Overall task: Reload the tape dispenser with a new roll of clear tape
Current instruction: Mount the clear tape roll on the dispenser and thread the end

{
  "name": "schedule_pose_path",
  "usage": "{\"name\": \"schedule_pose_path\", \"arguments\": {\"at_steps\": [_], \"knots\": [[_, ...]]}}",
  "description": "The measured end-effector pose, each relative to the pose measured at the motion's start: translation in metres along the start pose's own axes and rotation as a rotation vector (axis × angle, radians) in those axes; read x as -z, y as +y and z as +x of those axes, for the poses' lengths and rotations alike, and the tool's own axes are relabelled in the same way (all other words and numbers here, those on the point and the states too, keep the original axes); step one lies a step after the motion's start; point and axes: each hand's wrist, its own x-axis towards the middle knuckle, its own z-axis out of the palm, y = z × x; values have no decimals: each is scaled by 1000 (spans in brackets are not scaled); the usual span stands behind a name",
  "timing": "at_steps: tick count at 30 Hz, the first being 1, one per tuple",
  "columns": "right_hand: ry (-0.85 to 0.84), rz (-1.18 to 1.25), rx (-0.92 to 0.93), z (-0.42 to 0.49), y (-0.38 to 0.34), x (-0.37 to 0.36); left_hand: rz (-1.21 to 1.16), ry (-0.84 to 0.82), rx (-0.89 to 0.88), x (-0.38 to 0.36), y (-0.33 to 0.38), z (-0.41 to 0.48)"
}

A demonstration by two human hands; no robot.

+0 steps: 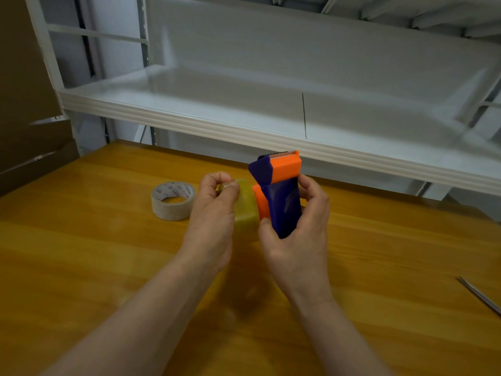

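I hold a blue and orange tape dispenser [282, 196] upright above the wooden table [108, 253], its toothed blade at the top. My right hand [298, 226] grips its blue body. A yellowish clear tape roll [246, 204] sits against the dispenser's orange hub on its left side. My left hand [214, 210] covers the roll's left face, thumb and forefinger pinched at the roll's upper edge. Whether a loose tape end is between those fingers is not visible.
A nearly spent tape roll with a white cardboard core [173, 200] lies flat on the table to the left of my hands. Scissors' blades [479, 295] poke in at the right edge. A white shelf [244, 131] overhangs the table's back. Cardboard boxes [27, 104] stand at left.
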Motion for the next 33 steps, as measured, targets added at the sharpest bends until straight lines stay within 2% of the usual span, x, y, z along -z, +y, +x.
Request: {"name": "schedule_pose_path", "arguments": {"at_steps": [11, 17, 19, 23, 27, 31, 33], "knots": [[-183, -25, -45, -7, -12, -7, 66, 48, 31, -2, -5, 1], [-182, -3, -128, -9, -9, -4, 464, -22, 53, 3, -5, 7], [-201, 11, -137, -10, -10, -6, 500, -17, 39, 4, -3, 9], [-222, 63, -145, -11, -11, -9, 376, 26, 47, 9, -3, 13], [-335, 72, -143, -17, -15, -19, 62, -76, 99, 13, -4, 13], [-415, 108, -178, -15, -12, -17, 6, -142, 128, 17, 1, 12], [-490, 233, -215, -7, -12, -7, 0, -155, 121, 22, 7, 14]]}}
